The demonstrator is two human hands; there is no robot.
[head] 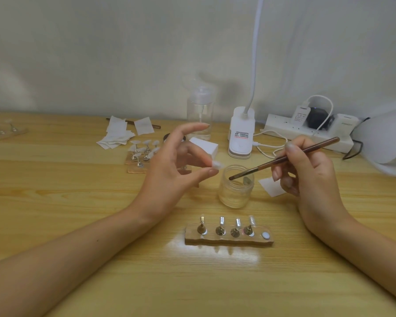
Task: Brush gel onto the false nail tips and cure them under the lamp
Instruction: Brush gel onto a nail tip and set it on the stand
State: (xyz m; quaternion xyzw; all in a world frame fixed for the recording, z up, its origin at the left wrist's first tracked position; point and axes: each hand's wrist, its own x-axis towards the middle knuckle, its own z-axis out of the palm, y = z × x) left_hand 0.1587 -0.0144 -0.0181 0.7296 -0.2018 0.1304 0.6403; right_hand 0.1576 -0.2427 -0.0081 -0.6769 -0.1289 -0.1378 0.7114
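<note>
My left hand [176, 163] pinches a pale false nail tip [217, 165] between thumb and a curled finger, just left of the open gel jar [236, 187]. My right hand [306, 170] grips a brown brush [284, 157] whose bristle end dips into the jar's mouth. Near the front edge a wooden holder strip [229, 235] carries several small stands with nail tips; its rightmost spot shows only a white disc. At the far right sits the white curing lamp [389, 143].
Behind my left hand a second wooden holder [137, 161] bears several nail tips. White wipes [119, 133], a clear pump bottle [200, 113], a white clip lamp [241, 136], a small white box [205, 147] and a power strip [306, 131] with cables line the back. A wipe [271, 186] lies beside the jar.
</note>
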